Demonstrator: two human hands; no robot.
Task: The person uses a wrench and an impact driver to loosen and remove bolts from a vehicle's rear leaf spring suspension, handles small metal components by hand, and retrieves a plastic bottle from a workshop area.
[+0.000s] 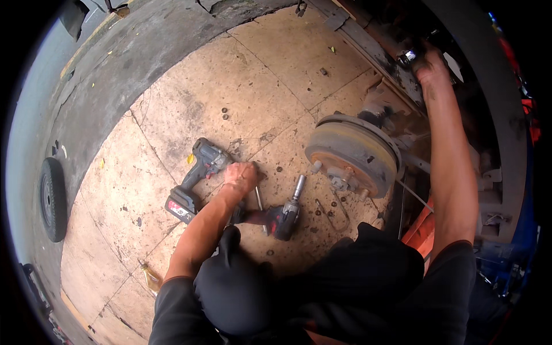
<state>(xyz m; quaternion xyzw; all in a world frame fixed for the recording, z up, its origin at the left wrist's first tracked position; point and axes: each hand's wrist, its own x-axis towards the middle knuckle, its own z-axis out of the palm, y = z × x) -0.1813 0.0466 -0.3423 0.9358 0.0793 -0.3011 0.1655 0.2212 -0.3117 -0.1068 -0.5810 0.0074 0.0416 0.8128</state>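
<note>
My left hand (pixel 240 177) is curled near the floor, beside the nose of a grey cordless impact wrench (pixel 210 158). A thin metal rod (pixel 259 199) lies right below its fingers; whether they grip it I cannot make out. Far to the right, my right arm reaches up to the vehicle's underside. There my right hand (pixel 430 64) is closed beside a small, bright, shiny thing (pixel 409 56), its fingers partly in shadow. A second impact wrench (pixel 282 221), dark and red with a long socket (pixel 299 187), lies in front of my knees.
A rusty brake drum (pixel 353 154) sits on the axle at right. Bent metal rods (pixel 340 208) and several nuts (pixel 225 114) lie on the stained tiles. A small bottle of yellowish liquid (pixel 150 278) is at lower left. A tyre (pixel 53 199) is at far left.
</note>
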